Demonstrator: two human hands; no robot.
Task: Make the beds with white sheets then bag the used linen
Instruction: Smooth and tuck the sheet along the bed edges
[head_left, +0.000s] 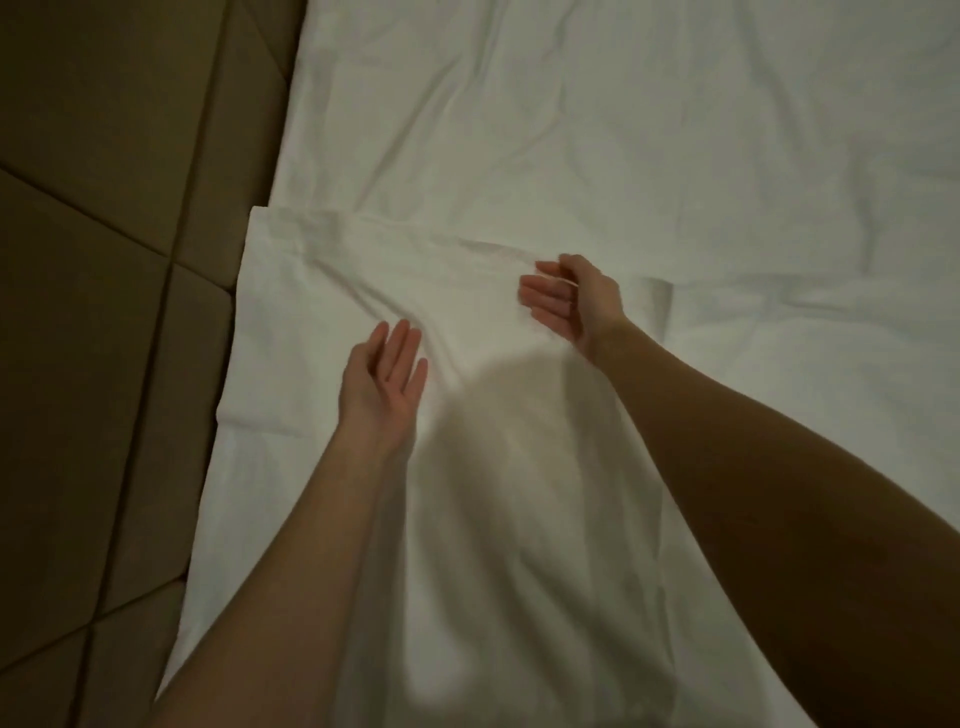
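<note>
- Lying at far left: brown tiled floor (93, 312).
- Hovering over folded white sheet (322, 291) on bed (623, 130): left hand (382, 384), fingers straight, holding nothing.
- Reaching over sheet fold: right hand (571, 301), fingers loosely extended, gripping nothing.

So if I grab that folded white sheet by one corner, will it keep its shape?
Probably not. The folded white cotton sheet already creases and sags, so it looks floppy. It would likely unfold and drape. It seems light.
</note>
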